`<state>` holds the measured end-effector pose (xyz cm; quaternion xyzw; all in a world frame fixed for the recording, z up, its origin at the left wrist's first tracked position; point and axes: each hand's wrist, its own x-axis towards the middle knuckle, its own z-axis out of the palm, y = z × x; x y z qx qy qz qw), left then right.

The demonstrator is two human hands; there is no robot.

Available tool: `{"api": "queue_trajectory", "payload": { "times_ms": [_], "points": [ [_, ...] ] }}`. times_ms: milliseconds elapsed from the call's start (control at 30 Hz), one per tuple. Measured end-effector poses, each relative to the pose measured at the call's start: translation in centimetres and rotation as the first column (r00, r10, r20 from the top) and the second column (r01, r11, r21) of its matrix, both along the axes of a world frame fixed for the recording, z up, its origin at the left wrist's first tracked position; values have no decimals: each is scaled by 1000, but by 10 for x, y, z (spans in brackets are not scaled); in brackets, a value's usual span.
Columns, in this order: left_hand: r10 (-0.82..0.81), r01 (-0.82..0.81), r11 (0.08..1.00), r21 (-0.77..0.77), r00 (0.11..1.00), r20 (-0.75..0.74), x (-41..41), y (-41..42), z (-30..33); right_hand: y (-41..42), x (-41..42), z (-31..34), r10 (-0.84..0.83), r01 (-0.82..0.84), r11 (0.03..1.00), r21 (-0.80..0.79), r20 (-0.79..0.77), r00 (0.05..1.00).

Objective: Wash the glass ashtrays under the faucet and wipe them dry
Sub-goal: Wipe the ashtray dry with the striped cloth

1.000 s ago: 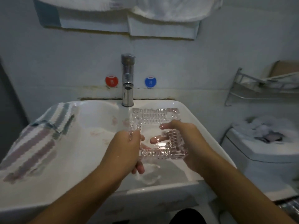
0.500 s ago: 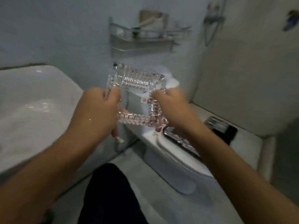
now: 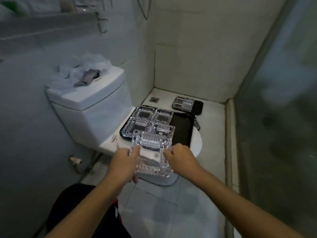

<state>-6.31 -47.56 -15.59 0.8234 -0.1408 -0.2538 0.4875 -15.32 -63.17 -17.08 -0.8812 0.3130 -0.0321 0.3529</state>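
Glass ashtray (image 3: 151,152), square and heavily cut, is held in the air between both hands just in front of the toilet (image 3: 96,107), above the near edge of the black tray (image 3: 182,129) that rests on the closed toilet lid. The left hand (image 3: 122,164) grips its left rim, fingers curled around the edge with the thumb on top; the right hand (image 3: 179,157) grips the right rim in the same way. I judge the piece to be thick, stiff and fairly heavy for its size, brittle if it strikes porcelain or tile, and probably slick where it is wet; the ribbed rims give the best purchase, so two opposite sides are the sensible hold. Four more ashtrays (image 3: 151,121) sit packed in a square on the tray's left half, leaving its right half bare. Another tray (image 3: 197,107) lies on the raised shower floor beyond, carrying one more glass piece (image 3: 183,102). The room is a dim tiled bathroom: crumpled plastic (image 3: 82,71) lies on the cistern, a wall shelf (image 3: 51,23) hangs at upper left, and a frosted glass partition (image 3: 283,117) stands at the right.
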Motion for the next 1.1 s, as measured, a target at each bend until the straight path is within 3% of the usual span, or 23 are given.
{"api": "queue_trajectory", "payload": {
  "times_ms": [200, 433, 700, 1100],
  "points": [
    [-61, 59, 998, -19, 990, -123, 39, -57, -32, -55, 25, -37, -157, 160, 976, 145, -32, 987],
    [-98, 99, 994, 51, 995, -11, 68, -83, -58, -110, 86, -55, -227, 229, 973, 22, -74, 971],
    [20, -8, 997, 77, 988, -150, 88, -55, -107, -127, 118, -76, -231, 227, 973, -47, -144, 962],
    [52, -47, 999, 24, 973, -224, 94, -45, -110, -126, 126, -86, -259, 254, 966, -53, -150, 954]
  ]
}}
